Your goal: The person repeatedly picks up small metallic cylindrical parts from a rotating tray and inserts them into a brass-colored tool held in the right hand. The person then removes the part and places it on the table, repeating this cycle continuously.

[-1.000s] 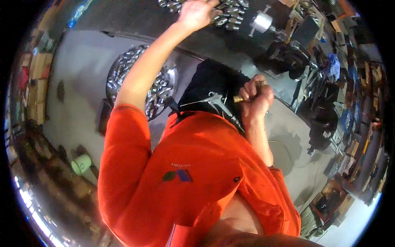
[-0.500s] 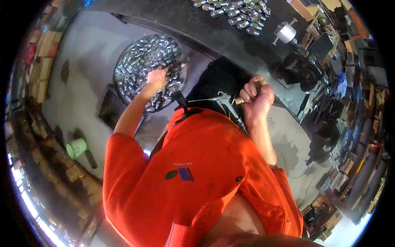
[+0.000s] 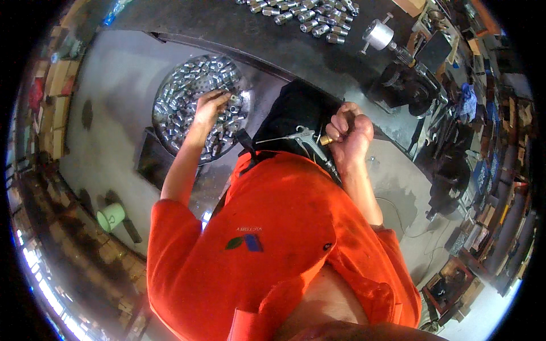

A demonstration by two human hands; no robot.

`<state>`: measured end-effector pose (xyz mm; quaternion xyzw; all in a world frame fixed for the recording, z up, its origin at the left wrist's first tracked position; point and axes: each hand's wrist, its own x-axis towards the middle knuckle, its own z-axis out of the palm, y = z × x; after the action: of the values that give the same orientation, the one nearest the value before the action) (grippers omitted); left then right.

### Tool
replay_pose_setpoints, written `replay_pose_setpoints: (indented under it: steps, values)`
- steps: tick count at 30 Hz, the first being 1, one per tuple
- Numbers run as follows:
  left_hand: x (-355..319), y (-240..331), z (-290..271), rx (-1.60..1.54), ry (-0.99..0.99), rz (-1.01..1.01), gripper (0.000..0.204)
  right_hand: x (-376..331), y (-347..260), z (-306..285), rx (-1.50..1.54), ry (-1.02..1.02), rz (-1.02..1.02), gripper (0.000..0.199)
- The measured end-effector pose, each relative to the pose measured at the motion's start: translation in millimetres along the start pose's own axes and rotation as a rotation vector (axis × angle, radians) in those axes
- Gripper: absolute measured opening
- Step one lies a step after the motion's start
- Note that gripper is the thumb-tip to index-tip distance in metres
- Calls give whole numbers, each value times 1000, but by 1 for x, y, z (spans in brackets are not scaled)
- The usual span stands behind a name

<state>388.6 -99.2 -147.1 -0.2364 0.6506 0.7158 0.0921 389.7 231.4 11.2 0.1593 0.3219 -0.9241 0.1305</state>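
Observation:
A round metal basin to the left holds many shiny hex metal fittings. My left hand reaches over them, its fingers pinched on one fitting near the basin's right side. My right hand is raised above my right thigh, its fingers curled round a small brass-coloured cylindrical piece. Most of that piece is hidden in the fist. Beside it, an air blow gun with a thin nozzle lies across my lap, apart from the fingers.
The dark workbench runs across the far side, with a pile of fittings on it. A silver clamping fixture stands at its right, near dark machinery. A pale green cup is on the floor to the left.
My left hand has come up out of the fittings and shifted slightly, its fingertips now at one fitting. My right hand keeps its grip. The whole view has tilted a little.

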Motion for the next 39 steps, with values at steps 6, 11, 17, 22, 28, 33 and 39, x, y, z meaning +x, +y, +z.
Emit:
replay_pose_setpoints:
  steps: [6,11,17,22,28,33,39]
  values:
    - [-66,62,88,-574,-393,-97,25,3,2,12,-19,-21,31,18]
    - [-91,76,139,-321,-664,-137,21,3,-5,17,19,-11,18,16]
    - [-107,89,166,190,-635,203,21,2,-9,22,77,-65,-17,19]
    - [-111,97,168,248,-657,195,21,2,-4,13,35,-186,-112,20]
    - [-113,110,172,448,-572,404,21,-1,-2,13,-89,-164,-291,22]
    - [-113,126,179,681,-522,683,21,-1,-4,17,-156,-100,-335,22]
    - [-115,129,190,633,-557,481,21,3,2,6,2,-126,-333,19]
